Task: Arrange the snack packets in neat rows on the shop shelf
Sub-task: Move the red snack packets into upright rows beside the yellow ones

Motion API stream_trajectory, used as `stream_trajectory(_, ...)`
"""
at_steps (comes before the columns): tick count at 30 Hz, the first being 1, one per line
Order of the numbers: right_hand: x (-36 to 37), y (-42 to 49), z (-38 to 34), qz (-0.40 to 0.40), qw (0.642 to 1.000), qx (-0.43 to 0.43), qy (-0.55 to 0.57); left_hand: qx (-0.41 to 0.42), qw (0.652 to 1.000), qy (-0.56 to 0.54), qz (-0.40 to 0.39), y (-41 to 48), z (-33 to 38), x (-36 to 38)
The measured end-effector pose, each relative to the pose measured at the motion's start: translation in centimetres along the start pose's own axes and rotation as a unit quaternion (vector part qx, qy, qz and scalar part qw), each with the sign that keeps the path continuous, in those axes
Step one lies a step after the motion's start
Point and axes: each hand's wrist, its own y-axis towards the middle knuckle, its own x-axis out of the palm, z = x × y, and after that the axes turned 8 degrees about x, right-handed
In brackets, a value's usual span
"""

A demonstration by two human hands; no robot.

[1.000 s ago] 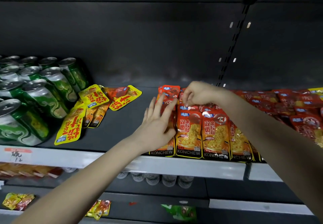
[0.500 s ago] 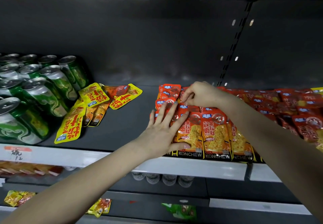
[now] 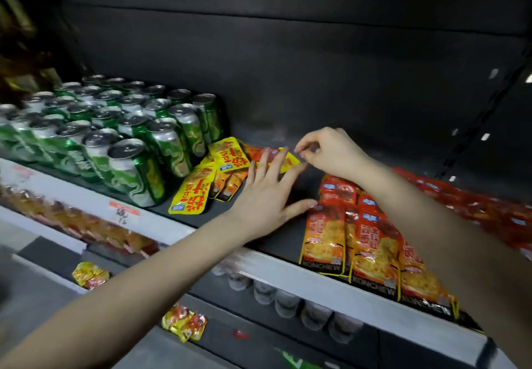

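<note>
Yellow packet (image 3: pixel 289 163) lies askew; right hand (image 3: pixel 331 152) grip pinches its corner, left hand (image 3: pixel 267 196) splayed empty alongside, likely to straighten it.

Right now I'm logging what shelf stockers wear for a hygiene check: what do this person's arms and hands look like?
The left forearm and right forearm are bare as far as the picture shows, with no sleeve in view. The left hand and right hand wear no gloves, and no ring, watch or bracelet shows.
</note>
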Motion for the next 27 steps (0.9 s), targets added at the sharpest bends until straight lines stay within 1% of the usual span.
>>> stream_trajectory(2, 1.5, 1.5, -1.7, -0.013, 1.000, -0.025, -0.008, -0.045, 0.998, 0.024, 0.025, -0.6, -2.7, -0.4)
stream_trajectory(4, 3.1, 3.1, -3.0, -0.032, 0.998, -0.040, -0.024, -0.098, 0.994, 0.023, 0.043, -0.9, -5.8, -0.2)
stream_trajectory(6, 4.9, 4.9, -3.7, -0.051, 0.998, -0.026, -0.041, -0.132, 0.989, 0.019, 0.058, -0.9, -8.8, 0.0)
stream_trajectory(8, 6.8, 6.8, -3.8, -0.071, 0.995, 0.002, -0.066, -0.145, 0.988, -0.010, 0.046, -0.8, -11.0, 0.1)
stream_trajectory(10, 8.5, 8.3, -3.7, -0.094, 0.991, 0.029, -0.095, -0.145, 0.988, -0.045, 0.008, -0.7, -12.4, 0.5)
stream_trajectory(12, 9.7, 9.2, -3.8, -0.114, 0.983, 0.043, -0.136, -0.152, 0.987, -0.052, -0.017, -0.9, -13.3, 1.2)
stream_trajectory(14, 10.2, 10.0, -3.9, -0.125, 0.976, 0.057, -0.169, -0.163, 0.985, -0.064, 0.000, -1.2, -13.7, 1.8)
stream_trajectory(17, 9.7, 11.2, -3.7, -0.149, 0.969, 0.098, -0.169, -0.170, 0.982, -0.077, 0.033, -1.1, -13.4, 1.6)
stream_trajectory(19, 9.3, 11.5, -3.1, -0.145, 0.974, 0.118, -0.125, -0.168, 0.982, -0.072, 0.053, -0.8, -13.1, 1.4)
stream_trajectory(21, 9.3, 11.5, -2.4, -0.104, 0.986, 0.124, -0.044, -0.175, 0.981, -0.057, 0.067, -0.7, -12.7, 1.2)
stream_trajectory(23, 9.2, 11.3, -2.1, -0.057, 0.990, 0.125, 0.043, -0.187, 0.981, -0.030, 0.039, -0.4, -12.5, 0.9)
stream_trajectory(25, 8.6, 11.2, -1.8, -0.046, 0.981, 0.138, 0.131, -0.189, 0.982, -0.004, 0.009, -0.1, -12.0, 0.3)
stream_trajectory(26, 8.2, 11.1, -1.7, -0.048, 0.974, 0.148, 0.167, -0.184, 0.983, 0.000, 0.022, 0.1, -11.8, 0.0)
stream_trajectory(27, 7.7, 10.8, -1.5, -0.052, 0.965, 0.159, 0.202, -0.177, 0.982, -0.010, 0.059, 0.4, -11.4, -0.4)
